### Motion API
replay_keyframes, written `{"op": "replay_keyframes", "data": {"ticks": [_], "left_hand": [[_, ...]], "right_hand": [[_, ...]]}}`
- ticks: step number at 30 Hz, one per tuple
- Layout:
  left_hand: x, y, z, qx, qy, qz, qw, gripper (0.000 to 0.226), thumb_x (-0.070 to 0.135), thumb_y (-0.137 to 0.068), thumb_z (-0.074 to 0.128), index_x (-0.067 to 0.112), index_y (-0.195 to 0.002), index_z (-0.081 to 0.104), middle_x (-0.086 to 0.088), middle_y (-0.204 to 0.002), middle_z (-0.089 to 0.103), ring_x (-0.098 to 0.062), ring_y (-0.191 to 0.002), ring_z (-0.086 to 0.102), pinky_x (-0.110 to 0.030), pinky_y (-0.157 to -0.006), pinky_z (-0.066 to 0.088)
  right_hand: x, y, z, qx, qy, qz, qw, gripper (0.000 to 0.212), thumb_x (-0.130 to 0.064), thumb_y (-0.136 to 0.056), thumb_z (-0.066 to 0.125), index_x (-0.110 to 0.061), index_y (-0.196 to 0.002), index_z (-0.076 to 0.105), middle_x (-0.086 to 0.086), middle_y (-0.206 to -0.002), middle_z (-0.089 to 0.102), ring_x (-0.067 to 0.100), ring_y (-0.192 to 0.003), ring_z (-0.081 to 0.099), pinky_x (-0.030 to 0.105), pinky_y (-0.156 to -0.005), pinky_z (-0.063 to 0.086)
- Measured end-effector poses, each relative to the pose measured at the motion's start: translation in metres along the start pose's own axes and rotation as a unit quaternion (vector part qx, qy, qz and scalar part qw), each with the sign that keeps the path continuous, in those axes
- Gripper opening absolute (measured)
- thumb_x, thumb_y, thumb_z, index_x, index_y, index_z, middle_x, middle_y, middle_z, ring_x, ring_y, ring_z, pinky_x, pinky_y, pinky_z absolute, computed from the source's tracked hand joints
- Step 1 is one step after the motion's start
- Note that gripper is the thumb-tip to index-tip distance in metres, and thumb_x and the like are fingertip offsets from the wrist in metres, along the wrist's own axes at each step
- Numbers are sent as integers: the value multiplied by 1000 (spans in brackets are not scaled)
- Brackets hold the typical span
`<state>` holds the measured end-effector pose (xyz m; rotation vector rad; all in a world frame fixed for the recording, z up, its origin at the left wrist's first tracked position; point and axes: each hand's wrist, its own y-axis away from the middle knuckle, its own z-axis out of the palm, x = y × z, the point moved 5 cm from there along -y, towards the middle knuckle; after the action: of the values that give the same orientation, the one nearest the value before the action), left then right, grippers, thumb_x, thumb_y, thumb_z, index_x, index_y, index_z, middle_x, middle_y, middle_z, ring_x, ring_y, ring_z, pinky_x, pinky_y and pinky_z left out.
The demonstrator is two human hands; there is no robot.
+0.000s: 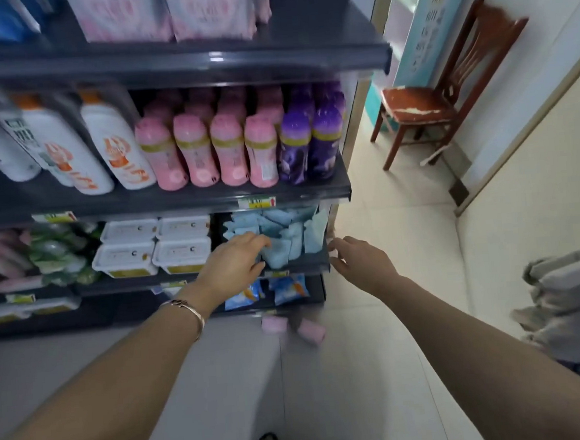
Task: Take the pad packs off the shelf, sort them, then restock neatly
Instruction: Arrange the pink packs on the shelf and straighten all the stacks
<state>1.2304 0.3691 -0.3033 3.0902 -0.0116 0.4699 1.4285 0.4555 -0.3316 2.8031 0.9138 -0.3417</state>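
Both grips at the light-blue pad packs (284, 232), right end of the low shelf (306, 269).
Left grip (231, 261): fingers apart, tips touching the jumbled packs. Right grip (356, 258): fingers loose and apart, holding nothing, just beside the shelf end. Blurry pink items (275, 324) on the floor below.

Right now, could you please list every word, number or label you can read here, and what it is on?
Nothing reads clearly; the frame is blurred.
White bottles: orange print, unreadable.
Price tags on the shelf edge: too blurred.
Blue poster: dark characters, unreadable.
Pink packs: print blurred.
White tubs: tiny marks, unreadable.
Light blue pad packs: no legible print.
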Motion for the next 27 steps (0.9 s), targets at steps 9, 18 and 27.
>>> {"op": "replay_keyframes", "data": {"ticks": [9,18,27], "left_hand": [[-32,-21,104,-90,52,-13,995,40,14,-91,52,18,-131,49,-5,-124,52,-25,-117,46,-34,-89,39],[-68,-25,262,-176,74,-50,980,36,17,-92,49,16,-128,50,-6,-127,53,-28,-115,51,-38,-91,43],[-115,-38,494,-236,25,-77,968,50,19,-94,49,17,-143,34,-7,-143,41,-28,-124,44,-37,-98,40]], "right_hand": [[18,-11,94,-87,-39,75,993,32,-28,-99,44,-19,-128,50,4,-122,56,26,-108,55,34,-81,47],[64,-21,244,-167,-68,118,976,36,-27,-97,47,-20,-132,47,5,-125,55,27,-112,53,36,-86,48],[134,-49,455,-221,-30,124,967,39,-25,-96,48,-15,-134,44,10,-128,50,31,-117,46,39,-86,45]]}}
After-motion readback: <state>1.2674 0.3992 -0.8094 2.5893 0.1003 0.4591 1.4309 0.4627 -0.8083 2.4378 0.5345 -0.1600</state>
